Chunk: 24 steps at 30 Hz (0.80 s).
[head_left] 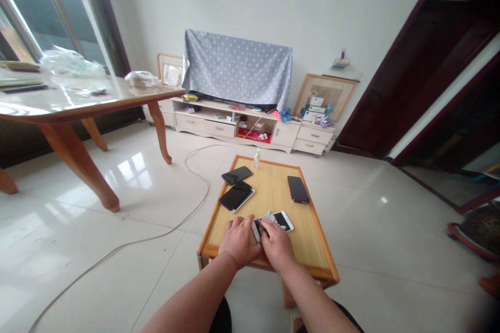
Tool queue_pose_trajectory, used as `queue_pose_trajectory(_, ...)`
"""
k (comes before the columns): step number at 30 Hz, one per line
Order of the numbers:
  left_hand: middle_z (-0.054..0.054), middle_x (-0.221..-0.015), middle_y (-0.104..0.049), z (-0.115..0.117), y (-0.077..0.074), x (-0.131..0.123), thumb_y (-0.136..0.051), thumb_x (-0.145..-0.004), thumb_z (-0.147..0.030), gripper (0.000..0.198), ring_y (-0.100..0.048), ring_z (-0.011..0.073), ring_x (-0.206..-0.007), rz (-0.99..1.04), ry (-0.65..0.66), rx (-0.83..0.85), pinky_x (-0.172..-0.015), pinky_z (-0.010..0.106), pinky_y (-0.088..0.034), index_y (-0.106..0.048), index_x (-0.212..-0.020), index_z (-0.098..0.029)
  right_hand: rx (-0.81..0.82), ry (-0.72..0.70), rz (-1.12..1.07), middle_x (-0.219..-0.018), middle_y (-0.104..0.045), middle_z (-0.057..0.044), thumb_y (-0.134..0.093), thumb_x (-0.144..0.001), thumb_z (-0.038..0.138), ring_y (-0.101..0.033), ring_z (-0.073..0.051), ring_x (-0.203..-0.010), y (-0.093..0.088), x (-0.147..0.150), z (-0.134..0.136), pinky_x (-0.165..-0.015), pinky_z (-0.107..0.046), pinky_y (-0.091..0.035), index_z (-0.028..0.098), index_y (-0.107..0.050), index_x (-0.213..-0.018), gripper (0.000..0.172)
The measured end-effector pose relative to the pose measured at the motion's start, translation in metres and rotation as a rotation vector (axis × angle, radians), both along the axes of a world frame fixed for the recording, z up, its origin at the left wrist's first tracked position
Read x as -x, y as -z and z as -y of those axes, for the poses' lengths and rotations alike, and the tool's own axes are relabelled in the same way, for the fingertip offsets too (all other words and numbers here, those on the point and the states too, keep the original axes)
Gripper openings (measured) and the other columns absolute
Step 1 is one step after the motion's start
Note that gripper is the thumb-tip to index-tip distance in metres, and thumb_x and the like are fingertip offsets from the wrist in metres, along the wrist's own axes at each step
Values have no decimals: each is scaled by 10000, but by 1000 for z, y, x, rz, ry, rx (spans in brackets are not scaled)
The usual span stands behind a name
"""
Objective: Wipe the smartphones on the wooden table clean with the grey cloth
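A white smartphone [288, 220] lies on the small wooden table [269, 177], close to its near edge. My left hand [239, 239] grips its left end, the fingers curled over that edge. My right hand [278, 242] is closed on a crumpled pale wipe [269, 216] and presses it against the phone's dark screen. Both hands partly cover the phone. Beyond the left hand, a dark phone [235, 195] rests overlapping a white-edged one, and another dark phone [236, 175] lies just behind. Toward the right side is a dark phone with a red edge [298, 189].
A small clear spray bottle [257, 159] stands at the table's far edge. A cable [187, 213] runs across the tiled floor on the left, near a larger table [97, 109]. Against the wall, a low cabinet [222, 127] carries something under a blue dotted cloth [238, 67].
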<state>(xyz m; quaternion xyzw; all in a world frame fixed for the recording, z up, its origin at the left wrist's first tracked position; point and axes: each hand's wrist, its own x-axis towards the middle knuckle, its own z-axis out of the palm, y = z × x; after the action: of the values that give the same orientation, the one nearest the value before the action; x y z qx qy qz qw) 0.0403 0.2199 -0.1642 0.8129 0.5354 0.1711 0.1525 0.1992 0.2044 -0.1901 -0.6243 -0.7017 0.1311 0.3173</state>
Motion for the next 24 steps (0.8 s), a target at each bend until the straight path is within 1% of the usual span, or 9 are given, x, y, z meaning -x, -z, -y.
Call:
queue_pose_trajectory(4,102,-1274,-622,0,1,1,-651,-695,-388,706,-497,314,-1213,-14,6,-10,-1039,422,-337,-461,-1354,-222,18,138,-440,-966,-747,-60,-564,-871,332,-687,-233,-932,7,-14,-5,-880,-347,-526,210,-727,-961,223)
queue_pose_trajectory(6,106,-1272,-620,-1,1,1,-648,-700,-395,710,-494,311,-1217,-13,9,-13,-1047,421,-327,-455,-1360,-217,50,185,-626,-904,-750,-60,-598,-853,402,-702,-228,-846,10,-19,-9,-798,-338,-550,184,-707,-971,271)
queue_pose_trajectory(9,110,-1248,-627,-1,3,1,-645,-709,-409,704,-494,309,-1210,-7,14,-22,-1044,420,-325,-457,-1358,-208,61,216,-678,-918,-757,-73,-563,-870,455,-716,-227,-816,13,-29,-17,-761,-342,-566,156,-680,-1061,374)
queue_pose_trajectory(11,108,-1241,-629,-1,4,1,-647,-708,-408,695,-498,308,-1200,-5,12,-27,-1038,418,-328,-465,-1349,-210,48,254,-673,-993,-756,-92,-573,-861,451,-718,-242,-894,12,-38,-20,-829,-367,-562,153,-677,-1111,403)
queue_pose_trajectory(13,105,-1240,-630,-1,5,1,-649,-705,-400,690,-500,306,-1195,0,10,-35,-1038,416,-327,-470,-1345,-214,16,299,-625,-1131,-732,-110,-580,-857,434,-685,-263,-1055,10,-44,-20,-956,-399,-521,165,-678,-1174,428)
queue_pose_trajectory(15,105,-1237,-632,-2,5,1,-652,-701,-399,695,-499,307,-1195,4,9,-44,-1038,415,-325,-470,-1346,-214,-16,292,-488,-1280,-674,-114,-532,-895,420,-607,-265,-1219,8,-43,-15,-1072,-412,-447,182,-662,-1251,448)
queue_pose_trajectory(17,104,-1225,-637,-2,5,0,-649,-707,-410,689,-502,308,-1187,4,12,-48,-1030,418,-327,-473,-1343,-212,-8,191,-271,-1387,-604,-113,-436,-960,401,-521,-253,-1329,7,-34,-5,-1137,-411,-386,180,-634,-1316,464)
queue_pose_trajectory(21,95,-1191,-652,-2,5,-2,-585,-772,-398,593,-518,292,-1162,-2,27,-44,-1004,412,-336,-481,-1325,-214,70,-112,139,-1513,-470,-113,-326,-1033,377,-345,-252,-1455,6,-13,14,-1221,-466,-229,165,-563,-1406,490)
queue_pose_trajectory(24,102,-1191,-652,-3,4,-3,-586,-772,-408,598,-507,293,-1187,-14,24,-41,-1019,408,-324,-477,-1328,-217,119,-136,299,-1554,-408,-100,-260,-1060,392,-280,-238,-1484,2,-20,14,-1237,-482,-144,176,-506,-1456,514)
